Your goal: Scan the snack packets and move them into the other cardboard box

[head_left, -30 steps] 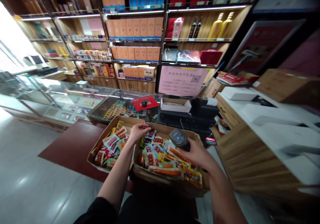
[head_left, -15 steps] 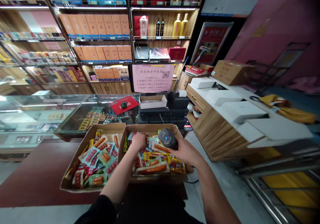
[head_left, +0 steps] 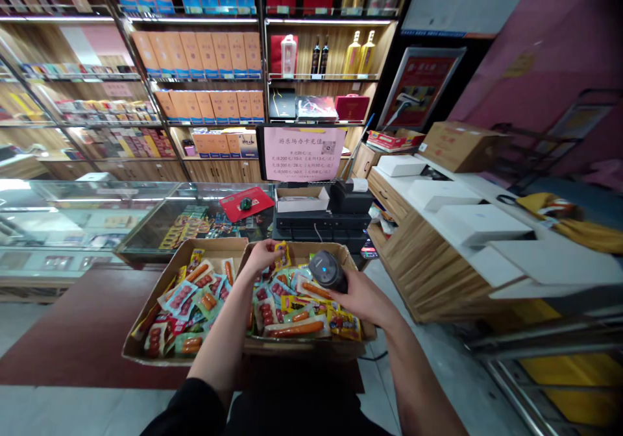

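Shop setup, with wooden shelves [head_left: 195,80] at the back, a glass display case [head_left: 82,218] in front of them, and a reddish-brown surface [head_left: 63,332] this side. Left cardboard box [head_left: 228,248] and right cardboard box [head_left: 311,347] sit side by side at the surface's right end, both loaded with loose sausage packs [head_left: 298,329].

Left hand [head_left: 265,259] is nearly closed, thumb and fingers pinching a yellow snack packet [head_left: 282,254]. Right hand [head_left: 361,293] is curled around a barcode scanner [head_left: 326,270], blue light showing on top, grip mostly covered.

Technique-wise, I'd pinch the packet near one end like that so the printing isn't covered, flatten any creases, and hold the scanner steady with a clear line to it. Loose packs look slippery, so a firm pinch probably helps.

Position: packet's right at the left fingertips, by the right box's back edge, nearer its back-left corner. Scanner's over the right part of that box, near the packet but not touching.
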A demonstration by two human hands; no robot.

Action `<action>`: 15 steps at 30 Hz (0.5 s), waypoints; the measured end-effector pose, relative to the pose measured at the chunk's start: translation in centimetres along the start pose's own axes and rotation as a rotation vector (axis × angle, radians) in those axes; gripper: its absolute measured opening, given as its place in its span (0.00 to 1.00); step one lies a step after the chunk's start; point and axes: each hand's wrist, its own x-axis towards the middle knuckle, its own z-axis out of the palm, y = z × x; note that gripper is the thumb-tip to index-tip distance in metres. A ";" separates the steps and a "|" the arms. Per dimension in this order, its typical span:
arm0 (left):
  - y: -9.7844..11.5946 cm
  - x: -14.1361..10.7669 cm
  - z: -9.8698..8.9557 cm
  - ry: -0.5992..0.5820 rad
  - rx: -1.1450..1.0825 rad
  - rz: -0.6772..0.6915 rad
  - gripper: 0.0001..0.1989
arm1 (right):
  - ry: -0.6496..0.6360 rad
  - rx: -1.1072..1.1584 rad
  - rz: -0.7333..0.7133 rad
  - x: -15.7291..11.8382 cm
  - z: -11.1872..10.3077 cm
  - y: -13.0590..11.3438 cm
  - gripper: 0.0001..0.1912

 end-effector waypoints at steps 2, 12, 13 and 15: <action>1.0 0.1 -0.6 -0.060 -0.327 -0.074 0.13 | -0.002 0.024 -0.024 -0.1 -0.1 -0.1 0.22; 3.3 0.9 0.1 -0.169 -0.694 -0.108 0.21 | -0.009 0.130 -0.073 -0.6 0.1 -1.1 0.24; 3.4 1.0 0.2 -0.176 -0.694 -0.102 0.21 | -0.004 0.141 -0.076 -0.7 0.1 -1.1 0.24; 3.5 1.0 0.4 -0.187 -0.697 -0.095 0.22 | 0.007 0.161 -0.076 -0.8 0.1 -1.0 0.24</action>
